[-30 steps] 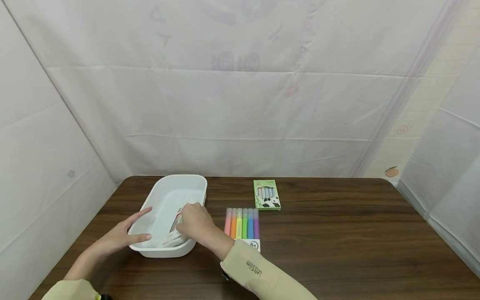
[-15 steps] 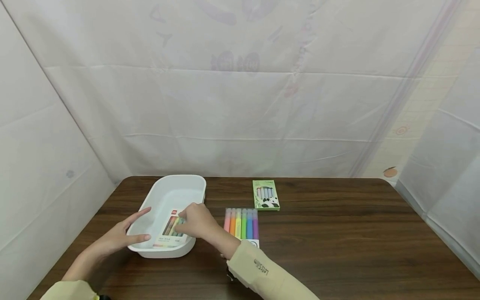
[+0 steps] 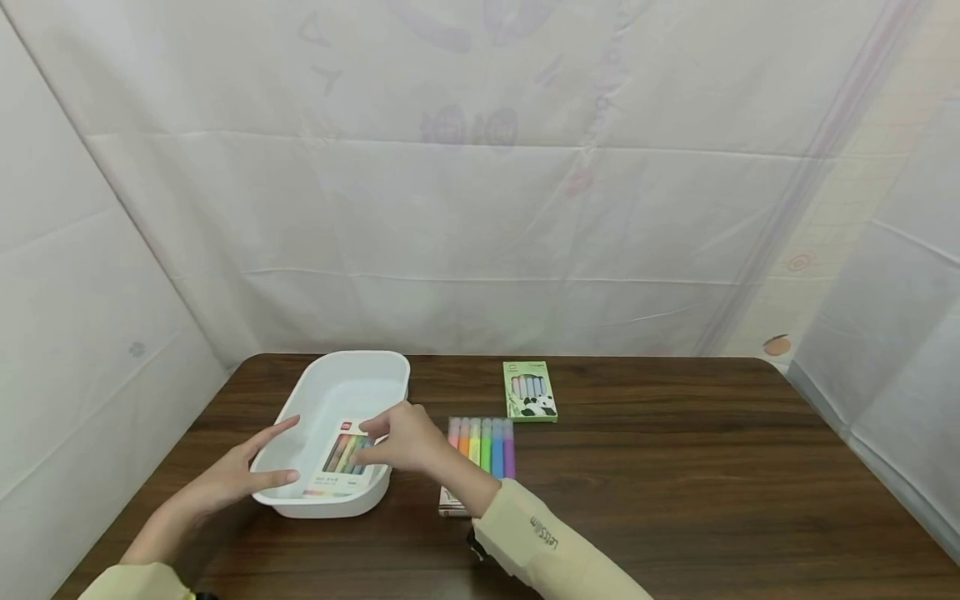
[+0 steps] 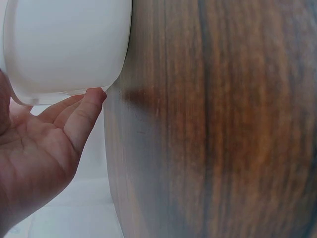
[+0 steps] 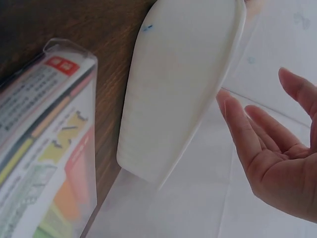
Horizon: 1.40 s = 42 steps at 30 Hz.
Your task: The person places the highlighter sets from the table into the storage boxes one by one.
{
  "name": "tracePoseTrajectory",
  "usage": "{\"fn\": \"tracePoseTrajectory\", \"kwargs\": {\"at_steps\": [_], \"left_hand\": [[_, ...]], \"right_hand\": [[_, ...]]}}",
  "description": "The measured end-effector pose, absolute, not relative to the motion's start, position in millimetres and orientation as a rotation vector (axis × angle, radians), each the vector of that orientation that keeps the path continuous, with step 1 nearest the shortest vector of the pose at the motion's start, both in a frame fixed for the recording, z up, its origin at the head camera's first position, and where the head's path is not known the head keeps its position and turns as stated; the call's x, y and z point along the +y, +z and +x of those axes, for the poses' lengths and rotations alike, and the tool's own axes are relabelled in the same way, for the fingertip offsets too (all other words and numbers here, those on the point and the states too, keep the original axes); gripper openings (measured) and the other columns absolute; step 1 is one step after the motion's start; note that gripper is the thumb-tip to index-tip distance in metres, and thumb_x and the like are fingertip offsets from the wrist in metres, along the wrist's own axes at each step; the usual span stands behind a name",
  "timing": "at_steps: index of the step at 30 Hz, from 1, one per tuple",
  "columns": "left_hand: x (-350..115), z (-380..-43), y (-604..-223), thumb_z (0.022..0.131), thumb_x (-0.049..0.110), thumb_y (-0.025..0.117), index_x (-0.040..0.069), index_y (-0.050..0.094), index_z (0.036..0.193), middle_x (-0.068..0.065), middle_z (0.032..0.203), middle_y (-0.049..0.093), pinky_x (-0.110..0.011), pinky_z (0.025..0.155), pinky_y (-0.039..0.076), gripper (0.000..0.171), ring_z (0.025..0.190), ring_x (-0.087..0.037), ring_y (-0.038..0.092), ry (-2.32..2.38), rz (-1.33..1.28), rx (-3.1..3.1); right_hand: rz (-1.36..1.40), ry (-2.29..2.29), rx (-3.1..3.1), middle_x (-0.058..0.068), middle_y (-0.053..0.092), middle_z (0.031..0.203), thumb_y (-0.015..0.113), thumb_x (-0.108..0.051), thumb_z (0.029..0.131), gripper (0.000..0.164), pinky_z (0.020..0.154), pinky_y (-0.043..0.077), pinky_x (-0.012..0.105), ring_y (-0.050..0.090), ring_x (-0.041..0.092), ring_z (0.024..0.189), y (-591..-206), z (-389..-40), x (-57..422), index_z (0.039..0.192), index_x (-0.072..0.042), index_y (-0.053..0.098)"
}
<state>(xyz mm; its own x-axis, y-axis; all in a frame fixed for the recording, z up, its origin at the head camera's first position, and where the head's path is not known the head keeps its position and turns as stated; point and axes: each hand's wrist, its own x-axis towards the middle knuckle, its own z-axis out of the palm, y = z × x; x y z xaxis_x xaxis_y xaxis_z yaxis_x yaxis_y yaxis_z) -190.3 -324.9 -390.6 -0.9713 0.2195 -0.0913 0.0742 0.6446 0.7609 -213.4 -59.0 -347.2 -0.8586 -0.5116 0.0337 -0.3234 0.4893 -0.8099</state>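
Observation:
A white plastic basin (image 3: 333,375) stands at the left of the table. Flat in its near end lies a white box with a picture of coloured sticks (image 3: 330,483). My left hand (image 3: 228,473) holds the basin's near left corner, its thumb over the rim; in the left wrist view, other fingers touch the outer wall (image 4: 67,44). Above the box's right side is my right hand (image 3: 405,437), thumb and forefinger apart. The right wrist view shows these fingers (image 5: 237,121) beside the basin's rim, gripping nothing.
A clear pack of coloured highlighters (image 3: 486,446) lies right of the basin, partly behind the right forearm; its printed side is close in the right wrist view. Farther back is a green panda box (image 3: 530,392). The dark wooden table (image 3: 675,467) extends right, before white curtains (image 3: 480,208).
The white box has been laid flat in the basin and let go. My right hand has loosened its fingers and lifted slightly rightward. The left hand stays at the basin's corner.

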Motion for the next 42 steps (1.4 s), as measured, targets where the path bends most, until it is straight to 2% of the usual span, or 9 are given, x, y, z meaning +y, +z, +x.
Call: {"fn": "tracePoseTrajectory", "kwargs": {"at_steps": [11,19,28,34,42], "left_hand": [[-324,-191,-388,0.081,0.027,0.069,0.005,0.021,0.144,-0.036,0.141,0.017,-0.064,0.089,0.030,0.082,0.126,-0.051,0.022,1.206,0.208,2.681],[-326,-190,-389,0.081,0.026,0.068,0.006,0.020,0.144,-0.036,0.141,0.017,-0.063,0.089,0.031,0.082,0.125,-0.050,0.023,1.210,0.203,2.674],[-325,-191,-390,0.081,0.025,0.068,0.004,0.020,0.144,-0.037,0.141,0.016,-0.064,0.089,0.030,0.081,0.125,-0.051,0.022,1.217,0.216,2.683],[-325,-190,-389,0.081,0.025,0.068,0.004,0.020,0.144,-0.037,0.141,0.015,-0.066,0.089,0.028,0.081,0.125,-0.053,0.020,1.227,0.214,2.676],[-325,-191,-390,0.081,0.026,0.068,0.005,0.020,0.144,-0.037,0.142,0.014,-0.067,0.089,0.027,0.081,0.126,-0.053,0.019,1.217,0.200,2.671]], "right_hand": [[-0.746,-1.416,2.383,0.009,0.069,0.098,0.078,-0.019,0.071,0.039,0.064,0.049,0.018,0.065,0.006,0.076,-345,-218,-39,0.106,-0.006,0.068],[-0.732,-1.446,2.373,0.008,0.069,0.098,0.077,-0.019,0.072,0.038,0.067,0.050,0.020,0.064,0.007,0.082,-347,-226,-20,0.106,-0.006,0.068],[-0.676,-1.519,2.335,0.011,0.068,0.100,0.078,-0.017,0.071,0.039,0.070,0.051,0.025,0.066,0.016,0.086,-351,-231,-6,0.106,-0.005,0.068],[-0.686,-1.491,2.402,0.006,0.069,0.099,0.078,-0.021,0.071,0.038,0.075,0.050,0.027,0.064,0.018,0.091,-351,-233,2,0.105,-0.009,0.068],[-0.659,-1.485,2.416,0.003,0.068,0.100,0.078,-0.023,0.072,0.038,0.074,0.051,0.028,0.064,0.016,0.092,-350,-234,12,0.106,-0.012,0.068]]}}
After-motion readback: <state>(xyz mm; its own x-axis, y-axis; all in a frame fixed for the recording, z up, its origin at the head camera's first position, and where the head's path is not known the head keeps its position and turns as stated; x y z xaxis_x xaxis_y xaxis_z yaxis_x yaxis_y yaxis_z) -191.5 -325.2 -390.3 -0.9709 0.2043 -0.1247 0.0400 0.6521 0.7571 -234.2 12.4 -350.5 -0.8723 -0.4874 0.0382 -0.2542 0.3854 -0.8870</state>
